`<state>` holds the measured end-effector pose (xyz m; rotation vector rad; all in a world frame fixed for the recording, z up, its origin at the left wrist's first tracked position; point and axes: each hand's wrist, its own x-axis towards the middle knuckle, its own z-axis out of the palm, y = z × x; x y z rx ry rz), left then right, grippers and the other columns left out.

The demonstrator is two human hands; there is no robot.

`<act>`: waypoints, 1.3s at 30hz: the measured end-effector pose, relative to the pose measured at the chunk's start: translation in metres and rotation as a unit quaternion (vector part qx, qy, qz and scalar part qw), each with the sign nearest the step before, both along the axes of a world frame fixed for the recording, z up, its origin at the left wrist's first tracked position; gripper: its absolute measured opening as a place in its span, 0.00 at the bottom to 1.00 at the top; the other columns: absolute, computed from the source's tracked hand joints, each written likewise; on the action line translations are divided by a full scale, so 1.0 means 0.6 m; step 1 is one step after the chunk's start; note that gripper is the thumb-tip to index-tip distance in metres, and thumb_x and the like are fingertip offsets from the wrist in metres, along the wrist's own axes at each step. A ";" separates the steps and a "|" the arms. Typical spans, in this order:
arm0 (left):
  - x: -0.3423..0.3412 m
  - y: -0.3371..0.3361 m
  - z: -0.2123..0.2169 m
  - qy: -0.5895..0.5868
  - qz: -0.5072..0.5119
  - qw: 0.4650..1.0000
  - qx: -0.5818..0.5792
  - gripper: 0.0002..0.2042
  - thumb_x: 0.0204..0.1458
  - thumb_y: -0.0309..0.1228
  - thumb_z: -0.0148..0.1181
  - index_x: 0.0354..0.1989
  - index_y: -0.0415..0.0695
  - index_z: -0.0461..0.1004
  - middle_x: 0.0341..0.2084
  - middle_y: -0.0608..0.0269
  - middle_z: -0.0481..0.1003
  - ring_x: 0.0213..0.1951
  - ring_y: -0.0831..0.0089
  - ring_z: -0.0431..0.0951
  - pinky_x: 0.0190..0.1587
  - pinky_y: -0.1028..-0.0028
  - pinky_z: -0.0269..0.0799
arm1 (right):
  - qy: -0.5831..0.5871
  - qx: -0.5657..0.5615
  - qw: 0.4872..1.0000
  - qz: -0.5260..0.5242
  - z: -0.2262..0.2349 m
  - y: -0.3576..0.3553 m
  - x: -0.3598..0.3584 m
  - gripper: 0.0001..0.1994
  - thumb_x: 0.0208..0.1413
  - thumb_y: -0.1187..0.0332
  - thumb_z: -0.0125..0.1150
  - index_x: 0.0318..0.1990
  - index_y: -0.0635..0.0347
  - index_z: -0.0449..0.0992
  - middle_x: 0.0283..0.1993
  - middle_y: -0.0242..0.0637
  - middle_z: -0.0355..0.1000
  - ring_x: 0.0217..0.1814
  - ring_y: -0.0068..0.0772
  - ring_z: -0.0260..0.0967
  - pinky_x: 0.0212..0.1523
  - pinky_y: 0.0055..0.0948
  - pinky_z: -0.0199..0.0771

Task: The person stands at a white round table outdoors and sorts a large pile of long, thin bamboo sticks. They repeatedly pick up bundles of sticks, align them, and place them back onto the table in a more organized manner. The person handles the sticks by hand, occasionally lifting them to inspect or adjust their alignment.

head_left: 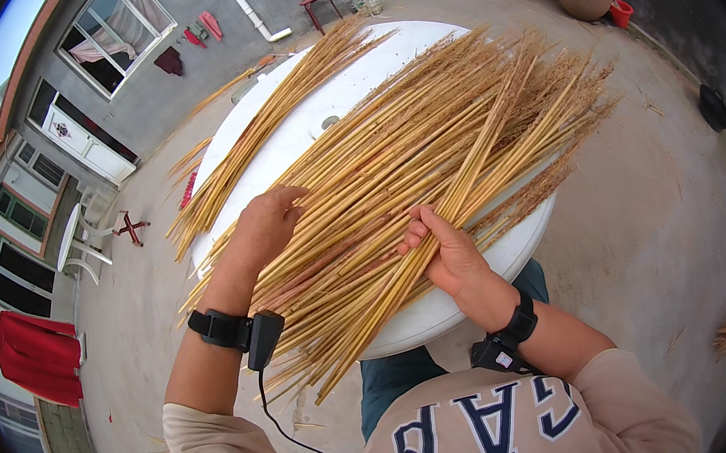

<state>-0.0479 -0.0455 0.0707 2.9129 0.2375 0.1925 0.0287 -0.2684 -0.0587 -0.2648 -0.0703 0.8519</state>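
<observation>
Sorting looks maybe partway in, judging by the piles: a smaller batch of straw stalks point(270, 116) lies off to the left side of the round white table point(444, 311), apart from the big fanned heap of stalks point(427, 157) spread across the middle, which looks like what's left to go through. The right hand point(449, 257) is closed around a thin bunch of stalks point(405, 280) pulled from the heap's near end, and the left hand point(266, 227) rests palm-down with fingers loosely curled on the heap, pinning it, not clamped on any one stalk
</observation>
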 end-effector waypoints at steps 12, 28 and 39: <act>0.108 0.149 -0.149 0.094 -0.018 0.995 -0.031 0.29 0.59 0.47 0.42 0.63 0.40 0.53 0.64 0.47 0.49 0.65 0.54 0.48 0.65 0.66 0.48 | -0.009 -0.039 0.999 -0.006 0.012 -0.006 -0.007 0.10 0.58 0.62 0.55 0.35 0.59 0.68 0.23 0.27 0.60 0.28 0.24 0.60 0.37 0.29 0.67; 0.135 0.202 -0.110 -0.046 0.087 0.995 -0.001 0.12 0.48 0.28 0.59 0.43 0.47 0.76 0.35 0.58 0.77 0.38 0.60 0.76 0.42 0.67 0.71 | -0.005 -0.058 0.998 0.000 0.015 -0.004 -0.006 0.07 0.59 0.65 0.53 0.34 0.59 0.68 0.23 0.29 0.61 0.28 0.26 0.61 0.37 0.31 0.67; 0.178 0.214 -0.154 0.046 0.138 0.989 0.033 0.11 0.45 0.29 0.61 0.38 0.44 0.75 0.33 0.54 0.77 0.39 0.59 0.75 0.42 0.64 0.70 | -0.005 -0.056 0.998 -0.004 0.020 -0.008 -0.008 0.07 0.58 0.65 0.54 0.35 0.59 0.68 0.24 0.29 0.61 0.29 0.25 0.61 0.38 0.31 0.67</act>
